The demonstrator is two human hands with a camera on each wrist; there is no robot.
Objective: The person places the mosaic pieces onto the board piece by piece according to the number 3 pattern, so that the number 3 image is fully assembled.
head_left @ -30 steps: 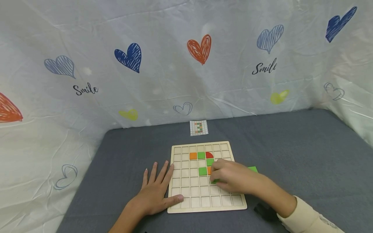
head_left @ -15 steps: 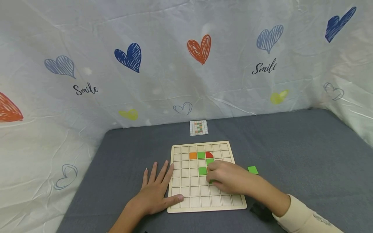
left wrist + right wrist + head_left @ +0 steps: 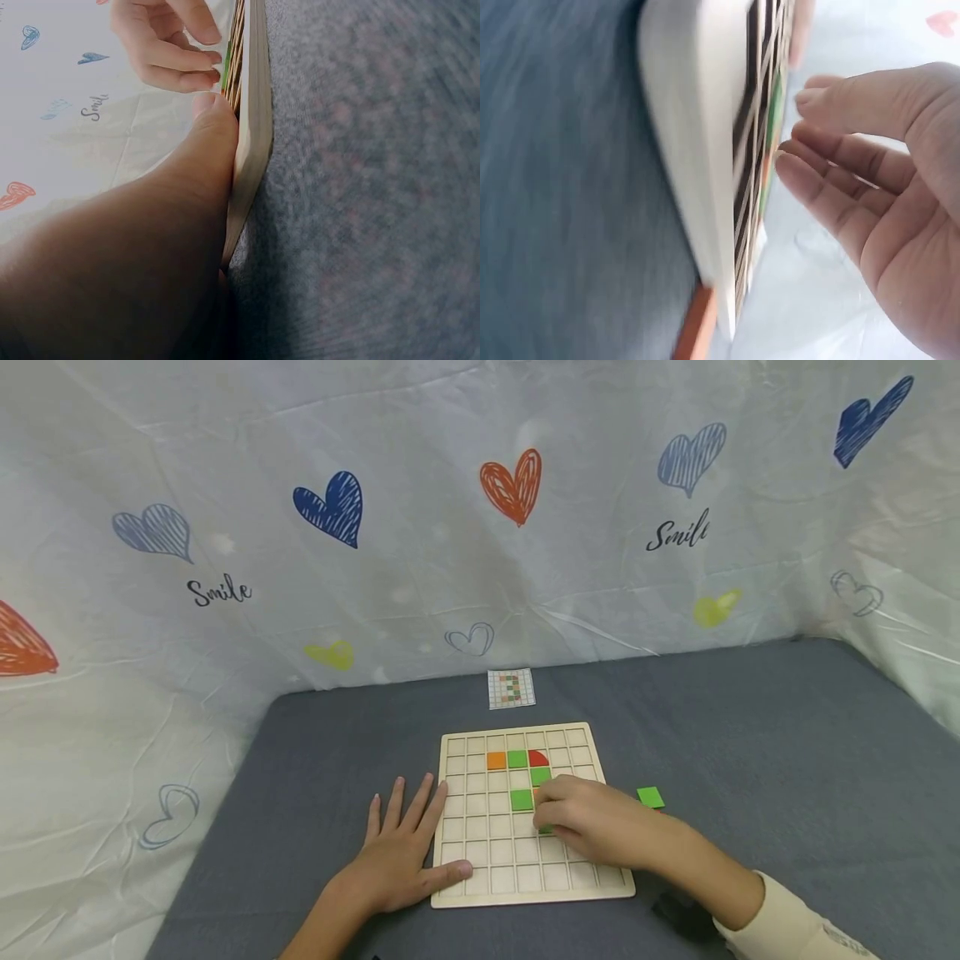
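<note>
A wooden grid board lies on the grey cloth. My left hand rests at its left edge, fingers spread and thumb on the lower left cells. Over the middle right cells is my right hand, its bent fingertips at a green square tile partly hidden below them. In the right wrist view a small gap shows between the thumb and the green tile, which lies along the board. Above sit an orange tile, several green tiles and a red quarter-circle tile. Another orange tile is mostly covered.
A small printed pattern card lies behind the board. Right of it are a loose green tile and a red piece partly behind the wrist. A dark object sits under the right forearm. A white printed curtain hangs behind.
My right hand has shifted slightly left with the green tile, then a touch back right. The loose green tile beside the board shows more fully. My left hand has stayed still.
</note>
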